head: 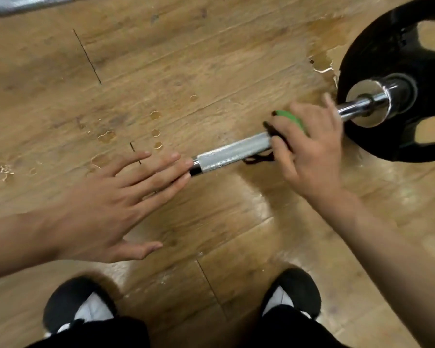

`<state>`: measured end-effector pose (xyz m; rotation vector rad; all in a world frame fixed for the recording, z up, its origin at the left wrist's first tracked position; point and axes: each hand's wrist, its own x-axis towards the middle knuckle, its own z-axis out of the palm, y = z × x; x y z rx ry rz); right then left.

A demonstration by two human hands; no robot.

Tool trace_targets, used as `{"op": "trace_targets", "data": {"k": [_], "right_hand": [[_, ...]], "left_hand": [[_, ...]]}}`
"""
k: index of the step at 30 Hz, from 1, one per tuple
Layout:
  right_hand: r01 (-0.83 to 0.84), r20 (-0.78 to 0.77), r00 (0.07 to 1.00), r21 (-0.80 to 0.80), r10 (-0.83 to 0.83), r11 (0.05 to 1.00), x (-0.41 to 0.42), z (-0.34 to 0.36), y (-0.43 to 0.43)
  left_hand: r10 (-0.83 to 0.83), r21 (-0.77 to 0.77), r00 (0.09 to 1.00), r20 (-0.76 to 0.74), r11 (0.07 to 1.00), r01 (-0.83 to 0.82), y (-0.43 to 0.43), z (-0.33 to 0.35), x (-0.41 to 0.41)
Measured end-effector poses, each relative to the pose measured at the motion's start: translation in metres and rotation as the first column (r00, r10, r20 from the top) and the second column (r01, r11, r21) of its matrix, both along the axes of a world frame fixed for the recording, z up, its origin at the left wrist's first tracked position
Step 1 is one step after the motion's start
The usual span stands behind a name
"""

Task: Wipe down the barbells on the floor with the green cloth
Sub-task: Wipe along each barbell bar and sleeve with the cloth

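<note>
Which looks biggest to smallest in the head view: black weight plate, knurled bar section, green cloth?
1. black weight plate, partly out of frame.
2. knurled bar section.
3. green cloth, mostly hidden under the right hand.

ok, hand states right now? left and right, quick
Left hand: open, fingers straight, fingertips at the end of the barbell.
Right hand: grips the green cloth against the barbell.
</note>
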<state>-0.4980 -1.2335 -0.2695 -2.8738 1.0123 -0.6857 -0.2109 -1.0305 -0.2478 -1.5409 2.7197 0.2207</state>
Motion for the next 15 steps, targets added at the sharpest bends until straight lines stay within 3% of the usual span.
{"op": "trace_targets", "data": {"k": [2,4,5,7,8,10,11,13,15], "right_hand": [[0.331,0.028,0.942,0.069,-0.334,0.941,-0.025,0.012,-0.022],[0.474,0.044,0.876,0.110,-0.481,0.873,0.000,0.017,0.002],[0.434,0.026,0.897,0.139,-0.441,0.890,0.021,0.017,0.027],[0.129,0.043,0.989,0.221,-0.142,0.967,0.047,0.014,0.080],[-0.035,0.065,0.998,0.218,0.021,0.975,0.048,0.012,0.095],[-0.149,-0.002,0.989,0.116,0.150,0.982,0.024,0.008,0.084],[-0.111,-0.029,0.993,0.073,0.113,0.991,0.006,0.005,0.070],[0.114,-0.040,0.993,0.068,-0.111,0.991,-0.029,0.003,0.038],[0.370,-0.025,0.928,0.143,-0.371,0.918,-0.049,0.016,0.021]], "left_hand": [[-0.009,0.006,1.000,0.004,1.000,0.009,0.007,0.000,-0.007],[-0.015,0.002,1.000,0.002,1.000,0.015,0.012,-0.001,-0.012],[-0.020,0.000,1.000,0.007,1.000,0.020,0.014,-0.001,-0.015],[-0.031,-0.005,0.999,0.025,0.999,0.031,0.021,-0.001,-0.022],[-0.034,-0.006,0.999,0.035,0.999,0.034,0.023,-0.001,-0.025],[-0.055,0.007,0.997,0.058,0.999,0.054,0.024,0.001,-0.030],[-0.063,0.012,0.996,0.067,0.998,0.062,0.026,0.003,-0.032],[-0.064,0.013,0.995,0.075,0.998,0.063,0.030,0.006,-0.034],[-0.069,0.007,0.994,0.087,0.998,0.069,0.034,0.006,-0.039]]}}
